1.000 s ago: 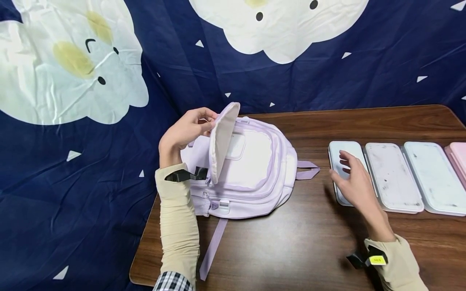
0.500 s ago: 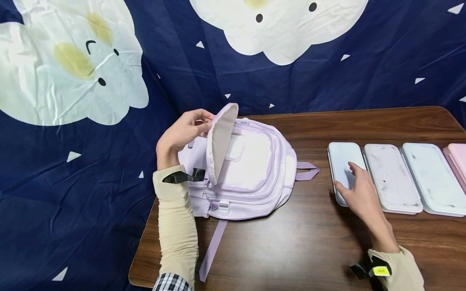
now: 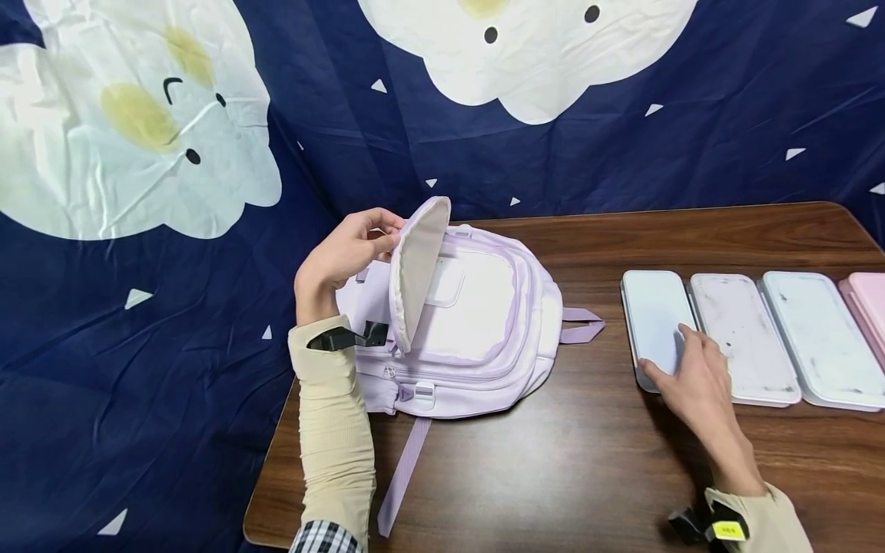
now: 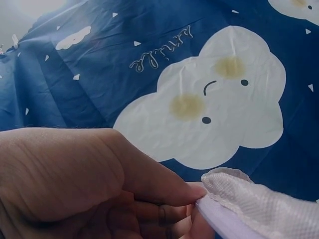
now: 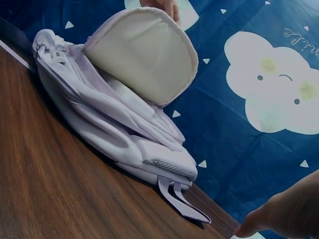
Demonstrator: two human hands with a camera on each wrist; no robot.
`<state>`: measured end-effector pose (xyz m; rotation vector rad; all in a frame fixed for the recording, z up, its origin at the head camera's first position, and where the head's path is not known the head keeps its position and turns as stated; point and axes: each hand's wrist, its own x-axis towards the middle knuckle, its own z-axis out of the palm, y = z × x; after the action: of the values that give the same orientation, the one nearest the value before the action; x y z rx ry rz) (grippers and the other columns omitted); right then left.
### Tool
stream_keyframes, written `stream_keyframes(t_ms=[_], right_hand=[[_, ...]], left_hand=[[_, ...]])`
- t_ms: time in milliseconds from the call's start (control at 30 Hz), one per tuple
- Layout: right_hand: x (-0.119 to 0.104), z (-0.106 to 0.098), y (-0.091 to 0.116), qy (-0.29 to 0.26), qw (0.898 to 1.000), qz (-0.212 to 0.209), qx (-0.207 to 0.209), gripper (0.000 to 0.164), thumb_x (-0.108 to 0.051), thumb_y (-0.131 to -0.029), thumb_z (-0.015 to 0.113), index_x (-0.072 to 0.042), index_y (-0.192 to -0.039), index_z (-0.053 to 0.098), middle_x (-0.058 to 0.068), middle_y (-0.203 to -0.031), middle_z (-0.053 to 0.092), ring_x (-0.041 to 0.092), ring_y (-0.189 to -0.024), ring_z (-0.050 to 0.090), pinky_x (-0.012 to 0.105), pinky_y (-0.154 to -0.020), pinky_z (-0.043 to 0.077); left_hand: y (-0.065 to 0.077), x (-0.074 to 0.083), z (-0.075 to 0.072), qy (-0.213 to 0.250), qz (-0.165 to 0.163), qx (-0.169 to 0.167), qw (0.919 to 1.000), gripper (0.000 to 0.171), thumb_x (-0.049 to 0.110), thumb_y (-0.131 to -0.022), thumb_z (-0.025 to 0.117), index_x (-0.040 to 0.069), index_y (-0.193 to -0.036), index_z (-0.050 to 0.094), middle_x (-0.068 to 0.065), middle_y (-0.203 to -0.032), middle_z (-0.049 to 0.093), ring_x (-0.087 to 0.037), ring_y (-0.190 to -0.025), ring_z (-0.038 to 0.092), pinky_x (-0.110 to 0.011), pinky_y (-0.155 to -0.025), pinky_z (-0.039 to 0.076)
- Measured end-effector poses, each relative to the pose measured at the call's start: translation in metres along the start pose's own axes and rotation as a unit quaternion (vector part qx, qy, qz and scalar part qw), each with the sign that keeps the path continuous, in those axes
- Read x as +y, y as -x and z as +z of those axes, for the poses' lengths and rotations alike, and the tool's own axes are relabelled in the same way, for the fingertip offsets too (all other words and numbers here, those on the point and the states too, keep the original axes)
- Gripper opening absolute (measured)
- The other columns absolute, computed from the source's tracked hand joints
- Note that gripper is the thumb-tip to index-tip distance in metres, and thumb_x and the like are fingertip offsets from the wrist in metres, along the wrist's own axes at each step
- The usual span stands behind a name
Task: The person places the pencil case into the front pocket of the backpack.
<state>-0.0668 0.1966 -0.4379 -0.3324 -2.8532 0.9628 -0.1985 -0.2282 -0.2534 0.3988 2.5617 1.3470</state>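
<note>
Left hand (image 3: pixel 346 250): grip pinching flap (image 3: pixel 420 269), raised from backpack (image 3: pixel 487 376) lying on counter (image 3: pixel 525 468). Right hand (image 3: pixel 698 380): grip released, thumb and fingers apart over blue case (image 3: pixel 653 311), contact unclear. Blue case right of backpack; alongside in row, grey case (image 3: pixel 743 330), others, pink case (image 3: pixel 870 306) outermost.

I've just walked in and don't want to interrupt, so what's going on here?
A person's left hand pinches the edge of the raised flap of a pale lilac backpack, which lies on a wooden table. The right hand is spread over the near part of a light blue case; whether it touches is hard to tell. To that case's right, in a row, are a lilac-tinted case, another light blue one and a pink one.
</note>
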Motion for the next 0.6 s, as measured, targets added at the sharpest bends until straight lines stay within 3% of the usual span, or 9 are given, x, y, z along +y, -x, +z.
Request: stream_keyframes(t_ms=[267,433,600], right_hand=[[0.007,0.0,0.007,0.027,0.999,0.003,-0.016,0.086,-0.029,-0.08,0.073,0.014,-0.138,0.027,0.047,-0.129,0.029,0.06,-0.115,0.031,0.066,-0.089,0.031],[0.009,0.005,0.012,0.022,1.0,-0.015,0.001,0.085,-0.028,-0.078,0.075,0.013,-0.137,0.03,0.046,-0.129,0.03,0.06,-0.116,0.03,0.067,-0.09,0.029],[0.009,0.007,0.014,0.019,0.999,-0.025,0.013,0.084,-0.027,-0.077,0.076,0.013,-0.136,0.032,0.045,-0.128,0.032,0.059,-0.115,0.031,0.066,-0.089,0.031]], left_hand=[[0.0,0.001,0.001,-0.006,0.0,0.003,1.0,0.025,0.005,-0.097,0.051,-0.007,-0.118,0.054,-0.012,-0.102,0.059,-0.009,-0.081,0.061,-0.027,-0.078,0.054],[-0.001,0.001,0.002,-0.013,0.002,0.0,0.9999,0.025,0.005,-0.097,0.051,-0.007,-0.118,0.054,-0.012,-0.102,0.059,-0.01,-0.081,0.062,-0.033,-0.081,0.055],[-0.001,0.001,0.003,-0.017,0.002,0.009,0.9998,0.023,0.004,-0.096,0.051,-0.006,-0.117,0.056,-0.011,-0.101,0.06,-0.011,-0.081,0.062,-0.028,-0.077,0.055]])
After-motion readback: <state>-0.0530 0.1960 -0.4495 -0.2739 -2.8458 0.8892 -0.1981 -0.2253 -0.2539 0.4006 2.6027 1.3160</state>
